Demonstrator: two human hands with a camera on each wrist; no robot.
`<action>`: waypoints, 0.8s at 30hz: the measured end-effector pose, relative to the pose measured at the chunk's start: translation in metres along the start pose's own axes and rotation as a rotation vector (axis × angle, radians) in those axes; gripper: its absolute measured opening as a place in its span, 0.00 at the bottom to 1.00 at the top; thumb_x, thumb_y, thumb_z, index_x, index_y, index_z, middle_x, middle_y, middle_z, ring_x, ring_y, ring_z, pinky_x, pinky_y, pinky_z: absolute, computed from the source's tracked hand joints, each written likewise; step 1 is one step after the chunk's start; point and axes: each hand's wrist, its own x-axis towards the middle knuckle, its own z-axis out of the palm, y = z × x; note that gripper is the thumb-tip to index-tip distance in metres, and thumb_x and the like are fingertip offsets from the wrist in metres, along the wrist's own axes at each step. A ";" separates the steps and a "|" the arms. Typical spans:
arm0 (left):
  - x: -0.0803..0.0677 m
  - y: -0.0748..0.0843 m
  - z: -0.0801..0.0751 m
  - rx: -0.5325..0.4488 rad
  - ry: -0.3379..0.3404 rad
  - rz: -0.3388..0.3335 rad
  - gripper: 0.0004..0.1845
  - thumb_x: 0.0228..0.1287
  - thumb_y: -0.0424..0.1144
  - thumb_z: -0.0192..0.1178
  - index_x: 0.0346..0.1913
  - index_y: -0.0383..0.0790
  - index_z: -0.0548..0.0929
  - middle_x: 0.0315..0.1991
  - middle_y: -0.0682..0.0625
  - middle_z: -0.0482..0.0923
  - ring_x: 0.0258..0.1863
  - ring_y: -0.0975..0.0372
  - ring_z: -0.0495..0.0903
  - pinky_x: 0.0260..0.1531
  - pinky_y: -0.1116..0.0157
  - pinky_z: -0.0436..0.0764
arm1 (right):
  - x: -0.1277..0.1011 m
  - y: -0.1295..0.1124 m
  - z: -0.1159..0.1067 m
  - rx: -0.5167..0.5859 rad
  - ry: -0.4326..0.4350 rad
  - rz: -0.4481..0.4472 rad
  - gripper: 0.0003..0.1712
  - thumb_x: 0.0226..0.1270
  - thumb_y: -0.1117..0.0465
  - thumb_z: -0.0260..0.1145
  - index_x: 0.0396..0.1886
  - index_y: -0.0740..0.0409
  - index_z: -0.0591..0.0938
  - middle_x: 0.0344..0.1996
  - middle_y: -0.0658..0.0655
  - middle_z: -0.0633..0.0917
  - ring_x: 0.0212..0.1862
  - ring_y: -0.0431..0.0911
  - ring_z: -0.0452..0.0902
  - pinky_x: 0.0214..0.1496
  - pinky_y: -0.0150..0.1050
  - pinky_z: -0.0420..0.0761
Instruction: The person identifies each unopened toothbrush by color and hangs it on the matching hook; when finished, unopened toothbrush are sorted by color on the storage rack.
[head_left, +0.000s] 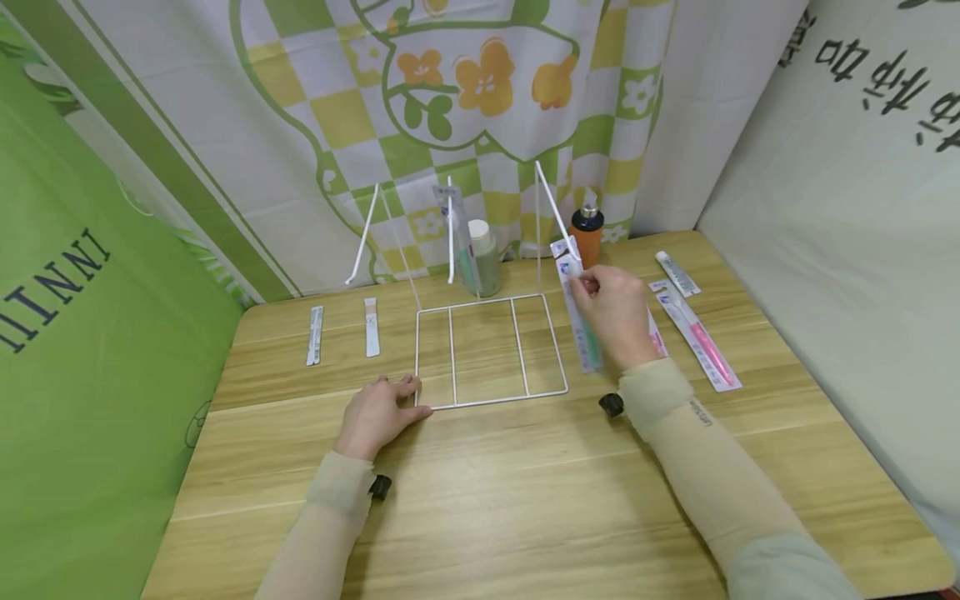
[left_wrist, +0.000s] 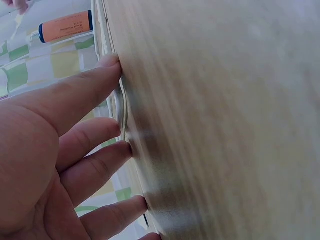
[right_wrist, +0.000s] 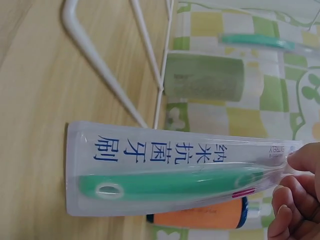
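A white wire rack (head_left: 487,402) stands on the wooden table, with three prongs slanting forward from its upright back. My left hand (head_left: 377,414) rests at the base's front left corner. In the left wrist view its thumb (left_wrist: 95,80) and outstretched fingers touch the wire. My right hand (head_left: 615,312) pinches the upper end of a packaged green toothbrush (right_wrist: 165,185) at the right prong (head_left: 553,200). Whether the prong passes through the package cannot be seen. Another packaged green toothbrush (head_left: 462,242) hangs on the middle prong. The left prong (head_left: 363,234) is bare.
Right of the rack lie a packaged pink toothbrush (head_left: 701,337), a small tube (head_left: 677,273) and another pink package (head_left: 656,335), partly hidden. Two slim packets (head_left: 315,335) lie left. A pale green bottle (head_left: 487,265) and an orange bottle (head_left: 587,233) stand behind, before the curtain.
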 end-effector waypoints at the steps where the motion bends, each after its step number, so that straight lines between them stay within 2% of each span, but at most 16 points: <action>1: 0.000 0.000 0.000 0.000 0.001 0.001 0.34 0.66 0.58 0.75 0.71 0.49 0.84 0.71 0.49 0.79 0.72 0.32 0.72 0.65 0.34 0.76 | 0.000 -0.002 0.001 0.011 0.008 -0.009 0.13 0.74 0.58 0.76 0.40 0.67 0.91 0.33 0.63 0.91 0.30 0.54 0.86 0.33 0.47 0.89; 11: 0.001 -0.001 0.001 -0.004 0.012 0.014 0.34 0.65 0.58 0.76 0.71 0.48 0.84 0.70 0.48 0.81 0.70 0.32 0.74 0.64 0.35 0.78 | 0.001 -0.025 0.004 0.080 0.131 -0.172 0.12 0.70 0.62 0.79 0.38 0.70 0.90 0.31 0.65 0.90 0.29 0.54 0.86 0.31 0.46 0.88; 17: 0.001 -0.001 0.000 -0.002 0.011 0.006 0.34 0.66 0.58 0.76 0.71 0.49 0.84 0.70 0.49 0.80 0.71 0.32 0.74 0.64 0.35 0.78 | -0.001 -0.045 0.003 0.127 0.158 -0.258 0.10 0.72 0.63 0.77 0.38 0.69 0.89 0.29 0.62 0.88 0.28 0.52 0.83 0.29 0.44 0.84; 20: 0.000 -0.001 0.000 -0.007 0.008 0.000 0.34 0.66 0.58 0.76 0.71 0.49 0.84 0.71 0.48 0.80 0.71 0.32 0.73 0.64 0.35 0.77 | -0.003 -0.056 0.003 0.126 0.180 -0.293 0.12 0.73 0.61 0.76 0.39 0.69 0.89 0.29 0.62 0.88 0.28 0.52 0.83 0.29 0.44 0.85; 24: 0.000 0.001 -0.001 -0.009 0.001 -0.006 0.34 0.66 0.58 0.76 0.71 0.49 0.84 0.71 0.48 0.80 0.72 0.32 0.72 0.65 0.35 0.76 | -0.004 -0.070 0.002 0.184 0.206 -0.327 0.11 0.72 0.63 0.77 0.40 0.70 0.88 0.31 0.64 0.88 0.28 0.53 0.85 0.30 0.43 0.87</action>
